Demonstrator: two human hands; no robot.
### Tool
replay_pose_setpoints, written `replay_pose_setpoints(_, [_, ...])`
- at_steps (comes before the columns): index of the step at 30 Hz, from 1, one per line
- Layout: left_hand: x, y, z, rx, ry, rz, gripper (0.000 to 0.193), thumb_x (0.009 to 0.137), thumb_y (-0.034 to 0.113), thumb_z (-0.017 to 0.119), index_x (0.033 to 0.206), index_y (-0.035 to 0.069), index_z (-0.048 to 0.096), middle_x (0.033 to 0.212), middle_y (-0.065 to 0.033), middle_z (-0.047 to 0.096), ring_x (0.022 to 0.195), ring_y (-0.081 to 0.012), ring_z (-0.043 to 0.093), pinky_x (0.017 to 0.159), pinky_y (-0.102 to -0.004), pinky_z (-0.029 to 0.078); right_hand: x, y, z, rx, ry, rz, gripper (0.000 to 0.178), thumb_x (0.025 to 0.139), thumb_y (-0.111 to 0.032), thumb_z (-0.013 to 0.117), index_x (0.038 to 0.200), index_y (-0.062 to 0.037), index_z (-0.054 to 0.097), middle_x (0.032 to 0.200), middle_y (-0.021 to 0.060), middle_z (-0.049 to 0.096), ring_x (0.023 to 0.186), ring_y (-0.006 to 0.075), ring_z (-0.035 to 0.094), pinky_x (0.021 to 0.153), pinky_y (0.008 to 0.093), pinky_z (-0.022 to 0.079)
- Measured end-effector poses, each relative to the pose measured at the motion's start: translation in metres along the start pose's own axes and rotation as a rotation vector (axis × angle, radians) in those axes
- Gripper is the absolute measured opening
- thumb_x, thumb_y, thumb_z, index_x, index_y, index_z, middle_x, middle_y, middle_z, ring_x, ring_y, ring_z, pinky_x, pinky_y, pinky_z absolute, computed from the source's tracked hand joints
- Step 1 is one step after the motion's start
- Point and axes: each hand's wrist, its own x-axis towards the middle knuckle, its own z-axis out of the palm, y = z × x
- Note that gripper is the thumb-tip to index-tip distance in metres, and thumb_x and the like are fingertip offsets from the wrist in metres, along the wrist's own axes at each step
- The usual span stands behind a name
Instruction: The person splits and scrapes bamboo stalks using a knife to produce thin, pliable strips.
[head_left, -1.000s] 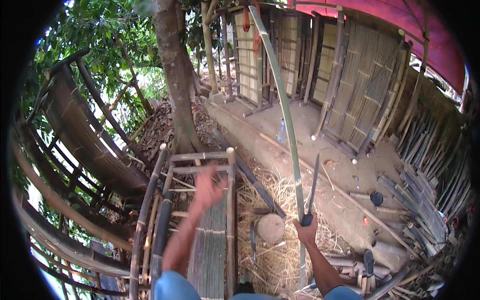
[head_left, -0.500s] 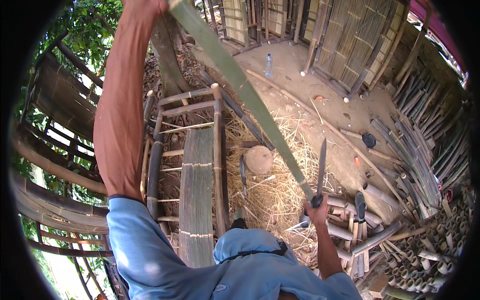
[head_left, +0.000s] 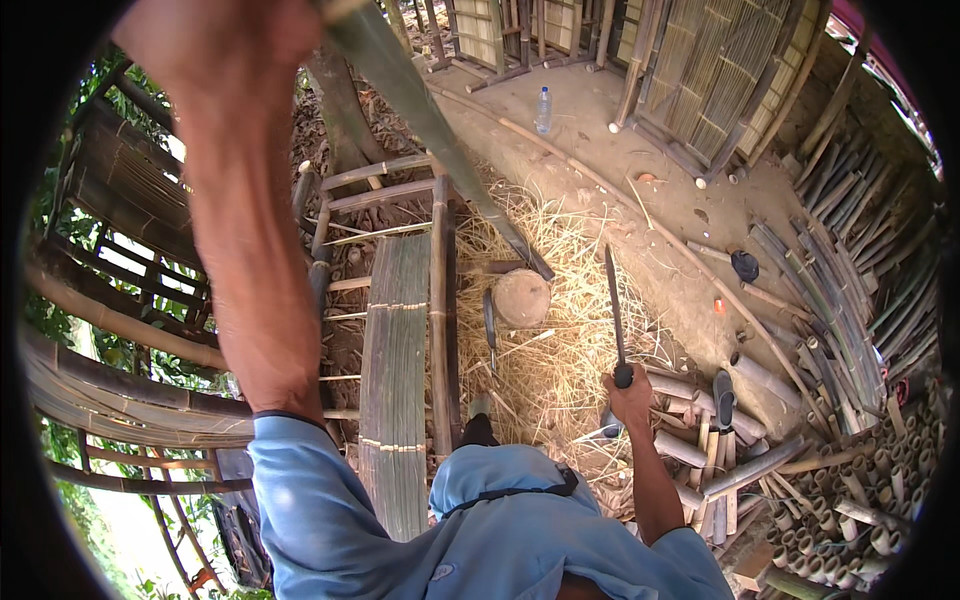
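My left hand (head_left: 235,45) is raised close at the upper left, smeared by motion, closed around the upper end of a long flat green bamboo strip (head_left: 410,90). From there the strip slants down toward the straw-covered ground, its lower end overlapping a dark pole. On the right, my right hand (head_left: 629,398) grips the dark handle of a machete (head_left: 613,300). Its narrow blade points away from me, apart from the strip. Between them lie a round chopping block (head_left: 522,298) and, beside it, a second dark-handled blade (head_left: 489,320).
A bamboo frame (head_left: 440,300) with a panel of dark slats (head_left: 395,330) stands left of the block. Pale shavings (head_left: 560,370) cover the ground. Cut bamboo tubes (head_left: 850,510) and stacked poles (head_left: 820,280) fill the right. A plastic bottle (head_left: 544,110) stands farther off.
My left hand has come nearer, drawing the bamboo strip up and left. The strip's lower end has left the machete by my right hand. The blade now tilts slightly left.
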Motion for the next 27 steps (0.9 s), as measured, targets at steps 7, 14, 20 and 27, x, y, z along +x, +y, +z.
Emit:
replay_pose_setpoints(7, [-0.103,-0.067,-0.021,0.256,-0.050,-0.243,0.055,0.107,0.053,0.046,0.094,0.003,0.062,0.072,-0.0097,0.064,0.067,-0.0158,0.062,0.061,-0.0313,0.049,0.004,-0.021,0.010,0.073,-0.087,-0.032,0.039,0.078,-0.028,0.087,0.098,-0.0017,0.066,0.081,0.0117,0.068,0.071,0.0232,0.064,0.070,0.0384,0.053])
replay_pose_setpoints(14, [-0.160,-0.095,-0.018,0.424,-0.122,-0.291,0.045,0.108,0.040,0.054,0.100,-0.001,0.069,0.084,-0.0057,0.067,0.087,-0.0120,0.063,0.076,-0.0284,0.049,0.013,-0.119,-0.027,0.443,-0.132,-0.252,0.051,0.089,-0.023,0.080,0.129,-0.0027,0.056,0.086,0.0082,0.067,0.075,0.0146,0.062,0.066,0.0331,0.052])
replay_pose_setpoints(20, [-0.140,-0.060,0.014,0.322,-0.217,-0.272,0.025,0.084,-0.008,0.076,0.107,-0.004,0.069,0.104,-0.0095,0.069,0.084,-0.0107,0.061,0.078,-0.0265,0.053,-0.002,-0.238,-0.111,0.559,-0.111,-0.475,0.045,0.102,-0.020,0.065,0.140,-0.0034,0.049,0.094,0.0090,0.066,0.081,0.0128,0.062,0.067,0.0304,0.051])
replay_pose_setpoints(27, [-0.146,-0.049,0.030,0.393,-0.334,-0.075,0.047,0.079,-0.012,0.073,0.122,0.001,0.058,0.108,-0.0106,0.068,0.076,-0.0111,0.060,0.069,-0.0264,0.051,-0.027,-0.289,-0.167,0.627,-0.164,-0.579,0.052,0.101,-0.017,0.064,0.146,-0.0026,0.042,0.099,0.0189,0.067,0.084,0.0256,0.070,0.074,0.0373,0.055])
